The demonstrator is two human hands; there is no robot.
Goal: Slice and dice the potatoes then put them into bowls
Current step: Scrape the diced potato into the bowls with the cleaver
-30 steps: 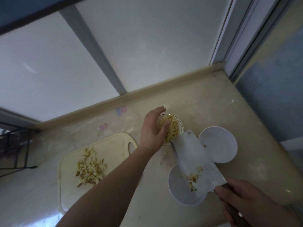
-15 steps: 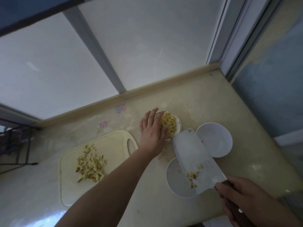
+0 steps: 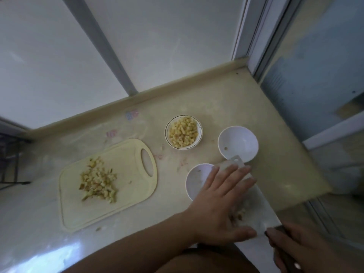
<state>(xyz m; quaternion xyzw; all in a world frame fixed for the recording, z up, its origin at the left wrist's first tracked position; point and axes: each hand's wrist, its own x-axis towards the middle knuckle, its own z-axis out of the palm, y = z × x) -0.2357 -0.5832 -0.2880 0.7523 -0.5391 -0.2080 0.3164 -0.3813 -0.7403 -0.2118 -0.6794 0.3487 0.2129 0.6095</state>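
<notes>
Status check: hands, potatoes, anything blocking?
Left hand flat on cleaver blade; right hand gripping handle. Diced potato waits on board; glass bowl full. Nothing blocking.

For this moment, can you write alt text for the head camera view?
A left hand lies flat on the broad steel cleaver blade above a white bowl, over leftover potato bits, while the right hand grips the handle. Nearby: a gold-rimmed glass bowl full of diced potato, another white bowl, and a cream cutting board holding more dice.
</notes>
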